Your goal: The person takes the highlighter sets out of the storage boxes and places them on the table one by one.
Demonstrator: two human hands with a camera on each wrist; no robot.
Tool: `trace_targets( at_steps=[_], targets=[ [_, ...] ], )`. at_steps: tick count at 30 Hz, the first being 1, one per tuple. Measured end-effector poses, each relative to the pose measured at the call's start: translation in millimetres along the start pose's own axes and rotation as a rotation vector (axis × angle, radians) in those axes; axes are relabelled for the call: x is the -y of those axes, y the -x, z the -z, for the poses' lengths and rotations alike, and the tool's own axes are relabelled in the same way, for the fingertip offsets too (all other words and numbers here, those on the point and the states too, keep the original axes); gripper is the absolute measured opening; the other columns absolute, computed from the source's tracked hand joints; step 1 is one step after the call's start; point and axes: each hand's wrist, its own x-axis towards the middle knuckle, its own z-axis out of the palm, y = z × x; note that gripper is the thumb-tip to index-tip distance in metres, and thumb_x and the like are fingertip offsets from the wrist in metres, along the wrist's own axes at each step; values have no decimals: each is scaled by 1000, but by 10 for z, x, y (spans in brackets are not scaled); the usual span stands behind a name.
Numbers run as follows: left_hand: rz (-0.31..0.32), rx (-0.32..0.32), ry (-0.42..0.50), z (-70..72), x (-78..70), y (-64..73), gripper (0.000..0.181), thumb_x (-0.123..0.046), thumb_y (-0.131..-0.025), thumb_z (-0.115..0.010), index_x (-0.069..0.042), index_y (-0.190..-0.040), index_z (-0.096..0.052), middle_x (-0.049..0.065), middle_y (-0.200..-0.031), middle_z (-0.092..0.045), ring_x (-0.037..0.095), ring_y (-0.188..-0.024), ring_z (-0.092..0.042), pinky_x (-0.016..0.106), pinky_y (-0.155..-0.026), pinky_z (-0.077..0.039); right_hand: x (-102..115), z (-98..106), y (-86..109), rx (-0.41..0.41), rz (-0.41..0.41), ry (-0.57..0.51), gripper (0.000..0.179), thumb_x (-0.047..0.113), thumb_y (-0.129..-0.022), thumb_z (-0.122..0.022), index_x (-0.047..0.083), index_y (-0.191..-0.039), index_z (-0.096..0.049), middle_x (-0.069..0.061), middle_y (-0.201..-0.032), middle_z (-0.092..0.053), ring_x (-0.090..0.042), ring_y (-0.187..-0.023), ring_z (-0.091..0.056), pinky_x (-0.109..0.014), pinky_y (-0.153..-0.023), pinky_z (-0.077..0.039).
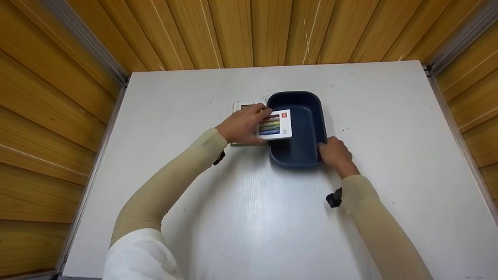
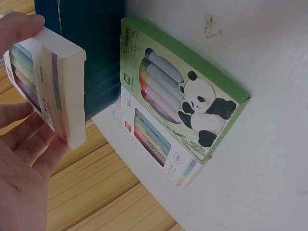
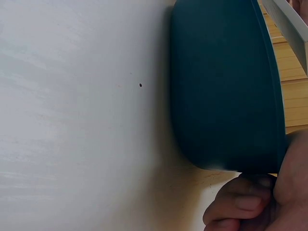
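Note:
My left hand point(image 1: 243, 125) grips a white windowed box of crayons point(image 1: 286, 126) by its edges, thumb on one side and fingers on the other. The box is over the left rim of a dark blue plastic bin point(image 1: 301, 155). My right hand point(image 1: 335, 153) pinches the bin's right wall near the front corner, thumb over the rim. In the left wrist view, a green crayon box with a panda point(image 2: 207, 103) and another white crayon box point(image 2: 154, 139) lie side by side on the table, left of the bin. The left arm and hand mostly hide both in the head view.
The white table point(image 1: 241, 217) carries small dark marks. Wood-panel walls point(image 1: 272, 35) stand behind it and at both sides. A small black device point(image 1: 334, 198) is strapped at the right wrist.

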Motion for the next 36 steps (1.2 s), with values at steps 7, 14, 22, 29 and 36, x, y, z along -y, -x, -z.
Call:
trace_targets(
  at_steps=[7,14,22,29,36],
  targets=[
    [-25,-21,-15,-15,34,30,76,-46,-75,-74,-18,-138,-43,4,-136,-45,17,-119,-49,35,-104,-44,20,22,11,10,13,4,50,28,-98,-33,-11,-122,-51,-26,-109,-61,-32,-89,-55,-42,-73,-44],
    [1,-8,-2,-27,67,72,79,-45,-74,-75,-17,-140,-40,3,-142,-42,17,-125,-46,34,-108,-41,29,36,7,4,10,-1,48,28,-98,-33,-10,-119,-53,-23,-105,-60,-31,-87,-55,-41,-71,-43],
    [-43,-36,-2,-50,109,139,75,-40,-73,-78,-13,-135,-44,3,-130,-48,15,-112,-49,32,-101,-46,16,29,-4,7,8,1,48,28,-98,-32,-10,-120,-53,-22,-104,-61,-31,-86,-55,-39,-69,-43],
    [-36,-23,12,-70,126,191,76,-38,-73,-79,-10,-136,-44,5,-133,-47,18,-117,-47,36,-102,-46,-4,22,-19,16,4,2,49,29,-99,-32,-11,-121,-51,-23,-106,-61,-31,-87,-55,-40,-70,-43],
    [-44,-25,24,-111,169,247,75,-35,-73,-78,-10,-135,-45,6,-132,-48,20,-118,-48,38,-102,-46,-14,13,-9,21,10,12,54,30,-100,-32,-13,-130,-45,-30,-121,-58,-35,-97,-57,-47,-79,-46]
  ],
)
